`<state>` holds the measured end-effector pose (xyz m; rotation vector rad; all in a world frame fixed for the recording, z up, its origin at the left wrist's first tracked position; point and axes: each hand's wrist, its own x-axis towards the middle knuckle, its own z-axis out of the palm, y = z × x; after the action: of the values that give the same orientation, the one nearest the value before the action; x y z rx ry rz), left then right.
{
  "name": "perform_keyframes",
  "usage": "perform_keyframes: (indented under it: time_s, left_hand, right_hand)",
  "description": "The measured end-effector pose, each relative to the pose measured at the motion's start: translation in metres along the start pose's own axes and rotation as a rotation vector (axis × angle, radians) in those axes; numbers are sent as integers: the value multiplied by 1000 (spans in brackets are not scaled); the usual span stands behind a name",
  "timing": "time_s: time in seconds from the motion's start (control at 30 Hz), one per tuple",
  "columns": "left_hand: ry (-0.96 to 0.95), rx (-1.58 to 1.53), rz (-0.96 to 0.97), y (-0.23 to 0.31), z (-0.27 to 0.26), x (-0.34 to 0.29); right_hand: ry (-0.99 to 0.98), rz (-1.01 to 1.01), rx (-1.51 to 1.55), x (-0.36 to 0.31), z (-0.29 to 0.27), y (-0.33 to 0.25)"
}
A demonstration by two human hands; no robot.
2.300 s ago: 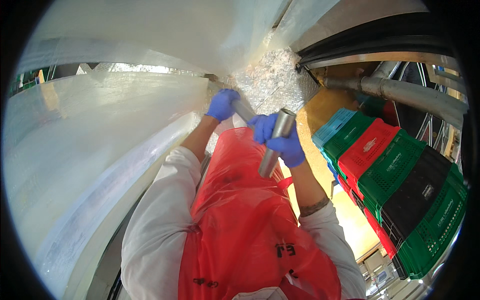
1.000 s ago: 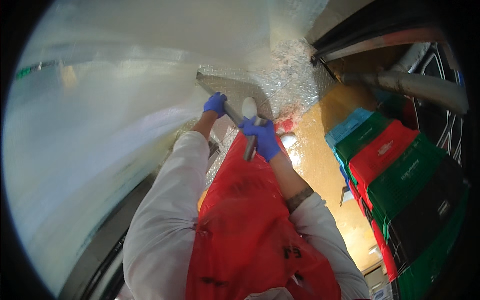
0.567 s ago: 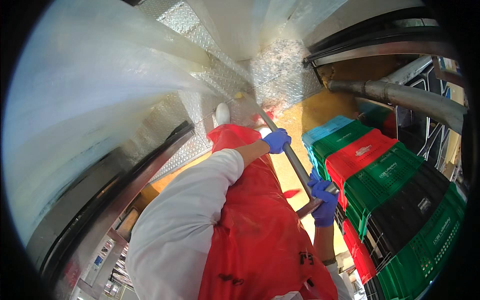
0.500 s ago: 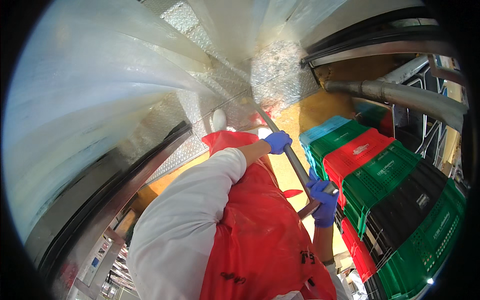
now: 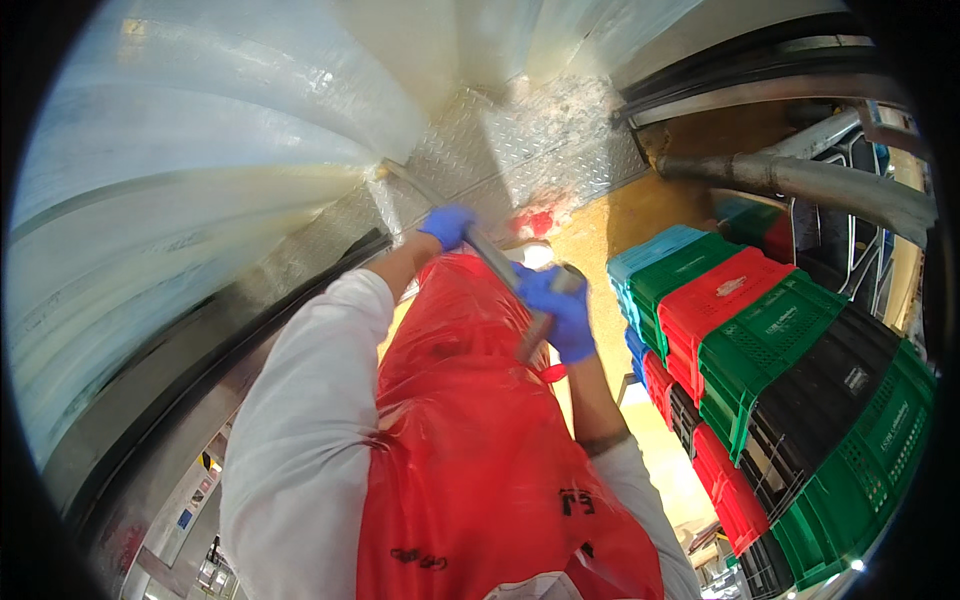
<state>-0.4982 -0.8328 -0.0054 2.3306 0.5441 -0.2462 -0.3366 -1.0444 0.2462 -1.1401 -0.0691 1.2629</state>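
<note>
My left hand [image 5: 447,226], in a blue glove, is wrapped around the shaft of a long grey T-handled pole [image 5: 492,258]. My right hand [image 5: 562,314], also gloved in blue, grips the crosspiece at the pole's near end, in front of my red apron [image 5: 460,400]. From there the shaft slants away to the left. Its far end meets the edge of the cloudy plastic strip curtain [image 5: 230,130], and what is fixed there cannot be made out. Below the curtain lies a metal tread-plate floor [image 5: 440,150] with a red smear [image 5: 537,222] and whitish residue.
Stacked green, red, black and light-blue crates [image 5: 770,350] stand close on my right. Beyond them a thick metal pipe [image 5: 800,180] runs sideways beside a wire rack. A dark door frame edge [image 5: 250,350] borders my left. Yellowish floor [image 5: 640,215] adjoins the metal plate.
Both hands have swung left with the pole, the right one coming in front of the apron. The pole's far end has moved left from the tread plate to the strip curtain.
</note>
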Motion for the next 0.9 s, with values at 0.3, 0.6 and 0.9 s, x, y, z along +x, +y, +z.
perform_keyframes:
  time_s: [0.3,0.6,0.9]
  left_hand:
    - [19,52,-206,-38,8,-3]
    - [-450,-170,430,193,44,51]
    - [-397,-150,524,189,-108,71]
  right_hand:
    - [150,103,18,37,17,44]
    - [488,-217,-100,-133,-65,-50]
    - [845,-411,-10,-162,-68,-19]
